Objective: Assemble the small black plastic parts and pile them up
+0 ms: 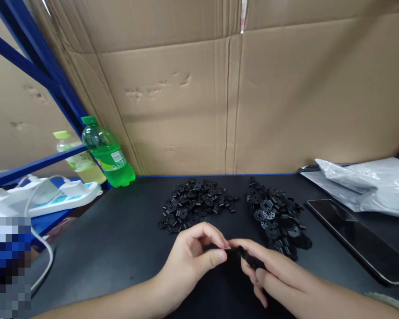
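Low over the dark tabletop, my left hand (196,261) pinches the edge of a small black part (232,250) between thumb and fingertips. My right hand (275,268) is closed around a darker black piece (252,259) right beside it. The two pieces meet or overlap between my hands; I cannot tell whether they are joined. Beyond my left hand lies a heap of black perforated discs (199,199) mixed with short pins. A second heap of black plastic parts (274,217), some of them round with holes, lies just beyond my right hand.
A black phone or tablet (359,239) lies at the right, before a silvery plastic bag (379,186). At the left stand a green soda bottle (108,153), a pale drink bottle (81,159) and a white power strip (76,197) with cables. Cardboard (173,102) walls the back.
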